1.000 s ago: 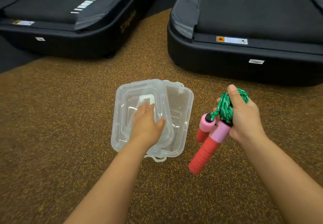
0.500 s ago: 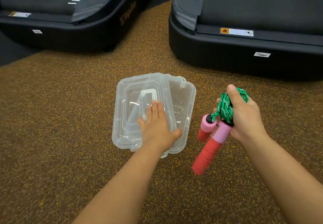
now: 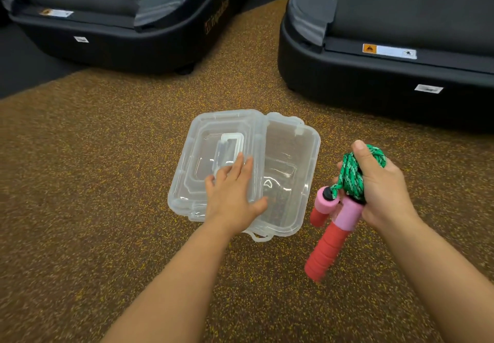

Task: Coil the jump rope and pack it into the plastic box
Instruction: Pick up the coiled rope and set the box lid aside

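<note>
Floor: brown rubber gym flooring flecked with yellow (image 3: 93,182) filled the lower and middle frame; everything rested on it.
Rope: the green braided jump rope, wound into a tight bundle (image 3: 352,176), sat right of centre, off the floor, and outside the box.
Handles: two foam handles, pink at the top and red below (image 3: 334,233), hung down and leftward from the bundle; the longer one pointed toward the lower centre of the frame, its tip blurred.
Right hand: the right hand (image 3: 379,190) was closed around the bundle and the handle tops, thumb pressed over the top of the coil.
Box: the clear rectangular plastic box (image 3: 291,182) lay at centre frame, just left of the rope, its right half uncovered with the floor showing through its bottom.
Lid: the clear plastic lid with a raised white rectangular grip (image 3: 213,152) lay over the left part of the box, overhanging its left edge.
Left hand: the left hand (image 3: 235,195) lay flat and open on the lid, fingers spread, gripping nothing.
Surroundings: two black treadmill decks, one at upper left (image 3: 112,32) and one at upper right (image 3: 387,75), stood well beyond the box, each with small white stickers.
</note>
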### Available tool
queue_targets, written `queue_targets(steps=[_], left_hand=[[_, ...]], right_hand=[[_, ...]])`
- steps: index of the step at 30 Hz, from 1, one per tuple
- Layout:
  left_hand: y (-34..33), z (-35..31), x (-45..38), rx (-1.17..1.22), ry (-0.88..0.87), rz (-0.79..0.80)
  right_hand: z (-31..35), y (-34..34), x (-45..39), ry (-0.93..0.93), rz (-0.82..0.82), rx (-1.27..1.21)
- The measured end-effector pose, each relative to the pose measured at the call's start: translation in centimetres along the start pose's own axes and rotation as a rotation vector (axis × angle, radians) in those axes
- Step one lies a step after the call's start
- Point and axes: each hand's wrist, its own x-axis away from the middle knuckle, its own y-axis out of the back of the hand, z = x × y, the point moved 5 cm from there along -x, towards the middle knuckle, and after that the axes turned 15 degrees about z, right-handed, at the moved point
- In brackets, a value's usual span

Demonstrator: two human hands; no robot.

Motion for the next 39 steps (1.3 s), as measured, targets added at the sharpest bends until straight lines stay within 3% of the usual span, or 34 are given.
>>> queue_targets(steps=[14,24,33,39], left_hand=[[1.0,7.8,0.2,0.243,0.138,-0.085],[-1.7,12.0,1.5,0.819,0.111,-0.019],[-2.8,13.0,1.5,0.971,0.042,-0.044],[-6.3,13.2,1.2,0.714,0.106,0.124]], right_hand=[[0.3,-4.5,-0.8,-0.004,0.081,0.103],[-0.1,-4.3,-0.8,-0.012,0.084,0.138],[-0.5,-4.4,-0.2,-0.021,0.085,0.15],[-1.0,-5.0,-0.3,-0.027,0.09,0.146]])
